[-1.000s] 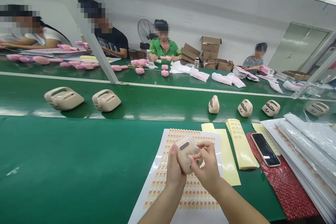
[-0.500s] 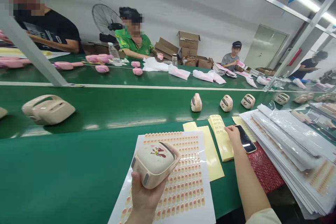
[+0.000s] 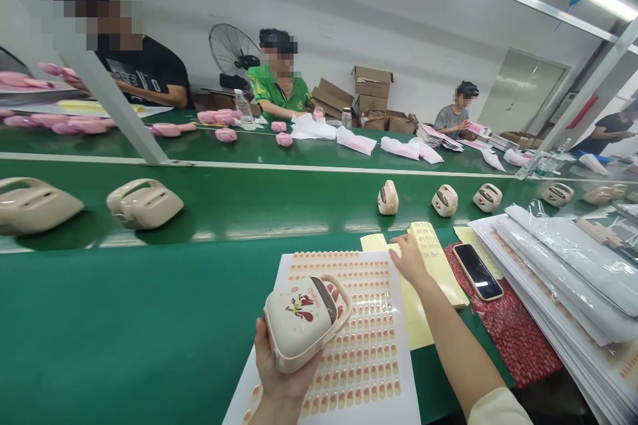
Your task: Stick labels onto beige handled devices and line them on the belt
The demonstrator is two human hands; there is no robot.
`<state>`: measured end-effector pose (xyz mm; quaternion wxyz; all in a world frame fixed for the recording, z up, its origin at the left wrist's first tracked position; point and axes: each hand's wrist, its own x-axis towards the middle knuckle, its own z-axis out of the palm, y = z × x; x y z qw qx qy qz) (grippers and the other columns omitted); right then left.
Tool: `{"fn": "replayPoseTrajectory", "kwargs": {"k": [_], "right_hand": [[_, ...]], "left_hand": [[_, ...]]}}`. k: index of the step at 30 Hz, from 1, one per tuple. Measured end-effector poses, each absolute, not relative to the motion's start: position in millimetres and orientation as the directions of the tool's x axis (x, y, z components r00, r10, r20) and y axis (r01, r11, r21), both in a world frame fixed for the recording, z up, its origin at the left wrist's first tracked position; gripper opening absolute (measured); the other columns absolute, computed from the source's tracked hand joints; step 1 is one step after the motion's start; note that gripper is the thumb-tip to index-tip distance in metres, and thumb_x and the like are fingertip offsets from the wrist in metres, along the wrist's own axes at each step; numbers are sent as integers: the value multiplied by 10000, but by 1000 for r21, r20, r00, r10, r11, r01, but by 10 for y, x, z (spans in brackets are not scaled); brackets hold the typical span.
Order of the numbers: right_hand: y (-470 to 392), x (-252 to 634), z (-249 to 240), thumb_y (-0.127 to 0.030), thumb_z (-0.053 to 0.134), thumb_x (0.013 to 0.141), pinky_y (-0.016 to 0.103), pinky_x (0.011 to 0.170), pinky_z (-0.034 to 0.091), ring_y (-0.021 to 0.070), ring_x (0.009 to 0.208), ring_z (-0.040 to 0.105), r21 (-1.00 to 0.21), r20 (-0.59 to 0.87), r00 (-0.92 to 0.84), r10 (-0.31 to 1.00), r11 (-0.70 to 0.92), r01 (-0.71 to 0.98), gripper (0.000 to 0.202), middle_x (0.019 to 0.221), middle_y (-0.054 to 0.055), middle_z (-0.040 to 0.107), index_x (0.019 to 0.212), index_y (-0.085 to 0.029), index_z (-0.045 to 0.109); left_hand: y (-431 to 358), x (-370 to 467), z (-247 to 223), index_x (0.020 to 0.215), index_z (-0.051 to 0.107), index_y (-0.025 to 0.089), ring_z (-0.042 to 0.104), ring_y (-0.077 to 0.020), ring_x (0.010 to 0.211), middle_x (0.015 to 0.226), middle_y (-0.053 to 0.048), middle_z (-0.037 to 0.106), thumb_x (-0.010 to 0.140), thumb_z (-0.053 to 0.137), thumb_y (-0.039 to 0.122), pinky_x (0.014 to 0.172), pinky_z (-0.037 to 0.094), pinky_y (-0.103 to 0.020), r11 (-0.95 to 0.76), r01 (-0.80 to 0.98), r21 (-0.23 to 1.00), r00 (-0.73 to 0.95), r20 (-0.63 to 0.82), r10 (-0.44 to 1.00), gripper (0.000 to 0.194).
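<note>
My left hand [image 3: 286, 375] is wrapped round a small cream boxy device [image 3: 299, 319] with a carry handle, its white face printed with a red cartoon figure. The device is tilted above a white sheet of orange-and-cream oval stickers [image 3: 359, 352]. My right hand [image 3: 409, 260] is closed, thumb and fingertips together, over the top right corner of that sheet; whatever lies between the fingertips is too small to make out. Beside it lies a stack of yellow sticker sheets [image 3: 443, 279] with small pale labels at its top, and a plain yellow sheet [image 3: 419, 319] underneath my wrist.
A phone [image 3: 477, 271] rests on red bubble wrap [image 3: 518, 339]. At the right are piled papers and plastic bags [image 3: 558, 272]. Similar cream devices [image 3: 144, 202] stand along the green belt [image 3: 279, 199]. Across it, co-workers [image 3: 282, 83] sit among pink items; a slanted metal post [image 3: 117, 106] rises at left.
My right hand has moved left from the yellow sticker stack to the white sheet's corner. The device in my left hand has turned its printed face more toward me. The view has shifted left.
</note>
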<state>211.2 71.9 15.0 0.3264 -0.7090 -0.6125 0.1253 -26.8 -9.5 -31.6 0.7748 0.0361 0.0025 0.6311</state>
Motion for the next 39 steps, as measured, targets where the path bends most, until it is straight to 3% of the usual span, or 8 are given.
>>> {"fn": "replayPoseTrajectory", "kwargs": {"k": [4, 10, 15, 18, 21, 24, 33, 39], "right_hand": [[937, 1657, -24, -170, 587, 718, 289, 712, 440, 148, 736, 553, -704, 159, 73, 985, 61, 708, 279, 995, 50, 522, 992, -214, 609], [1112, 1493, -126, -81, 585, 639, 311, 693, 426, 145, 672, 539, -843, 122, 101, 987, 49, 536, 127, 791, 14, 520, 579, -192, 577], [877, 1400, 8, -242, 562, 708, 323, 757, 435, 196, 923, 552, -950, 145, 168, 975, 90, 298, 90, 965, 63, 568, 634, -192, 552], [571, 1226, 136, -343, 541, 741, 351, 813, 429, 214, 1031, 526, -982, 173, 144, 974, 160, 99, 177, 1098, 82, 563, 644, -195, 538], [298, 1045, 248, -355, 627, 672, 413, 927, 355, 243, 1128, 458, -967, 219, 139, 966, 233, -100, 194, 1128, 81, 551, 593, -202, 538], [163, 939, 310, -345, 648, 653, 434, 982, 297, 242, 1152, 431, -964, 235, 187, 954, 253, -79, 191, 1130, 75, 538, 573, -210, 538], [113, 888, 296, -301, 605, 691, 419, 937, 347, 240, 1100, 453, -965, 256, 249, 934, 261, 14, 171, 1056, 76, 509, 570, -209, 524], [63, 872, 311, -283, 536, 757, 418, 874, 395, 225, 996, 496, -890, 443, 270, 855, 386, 241, 168, 967, 78, 506, 611, -215, 486]], "left_hand": [[-115, -266, -418, 1248, 428, 369, 562, -303, 1026, 1136, -56, 612, 842, 383, 494, 821, 472, -476, 240, -969, 64, 244, 61, 968, 427], [-104, -333, -358, 1290, 344, 389, 409, -292, 1195, 1273, -26, 507, 868, 351, 447, 962, 334, -522, 314, -948, 50, 313, 318, 895, 426], [10, -270, -273, 1312, 322, 347, 298, -241, 1267, 1342, -23, 427, 865, 368, 443, 1033, 263, -413, 326, -942, 76, 321, 481, 816, 459], [68, -208, -178, 1269, 398, 343, 310, -208, 1262, 1331, -6, 442, 846, 397, 480, 1013, 306, -300, 316, -940, 132, 340, 451, 825, 445], [74, -131, -72, 1212, 475, 327, 373, -189, 1227, 1306, 1, 471, 837, 437, 456, 988, 336, -253, 259, -952, 163, 304, 400, 865, 398], [47, -66, -24, 1203, 489, 293, 407, -170, 1205, 1281, -9, 499, 842, 442, 431, 1006, 312, -254, 213, -964, 161, 260, 373, 891, 389], [11, -12, -71, 1250, 441, 227, 423, -156, 1194, 1278, -57, 500, 843, 439, 447, 1012, 297, -238, 227, -963, 147, 267, 383, 885, 463], [-3, -3, -76, 1324, 316, 253, 428, -160, 1190, 1283, -54, 496, 845, 437, 422, 991, 333, -239, 253, -962, 107, 275, 365, 889, 523]]}}
